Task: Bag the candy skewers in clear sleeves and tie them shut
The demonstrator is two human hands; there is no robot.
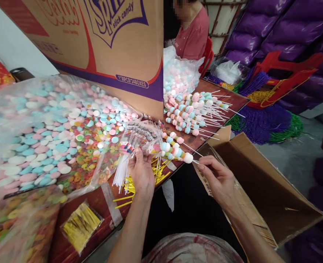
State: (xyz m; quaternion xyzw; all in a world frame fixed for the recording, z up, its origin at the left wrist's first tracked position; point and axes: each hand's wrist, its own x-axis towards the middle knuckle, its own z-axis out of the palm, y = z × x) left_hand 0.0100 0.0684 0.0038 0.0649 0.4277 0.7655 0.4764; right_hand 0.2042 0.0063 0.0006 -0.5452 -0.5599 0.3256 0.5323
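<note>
My right hand (219, 179) pinches the white stick of a candy skewer (175, 150), threaded with pastel marshmallows and ring gummies. Its tip points left, at the mouth of a clear printed plastic bag (154, 147). My left hand (141, 172) is closed on that bag, thumb on top; its other fingers are partly hidden. Just beyond lies a fanned stack of printed bags (139, 132). White sticks (120, 173) and gold twist ties (161, 170) lie around my left hand. Another skewer (173, 137) rests behind the held one.
Finished skewers (189, 113) are piled at the back right. Marshmallows (43, 146) and gummy rings (86, 157) cover the left. A tall carton (109, 54) stands behind, an open box (260, 182) at right. A packet of gold ties (82, 226) lies in front. A person (193, 33) sits opposite.
</note>
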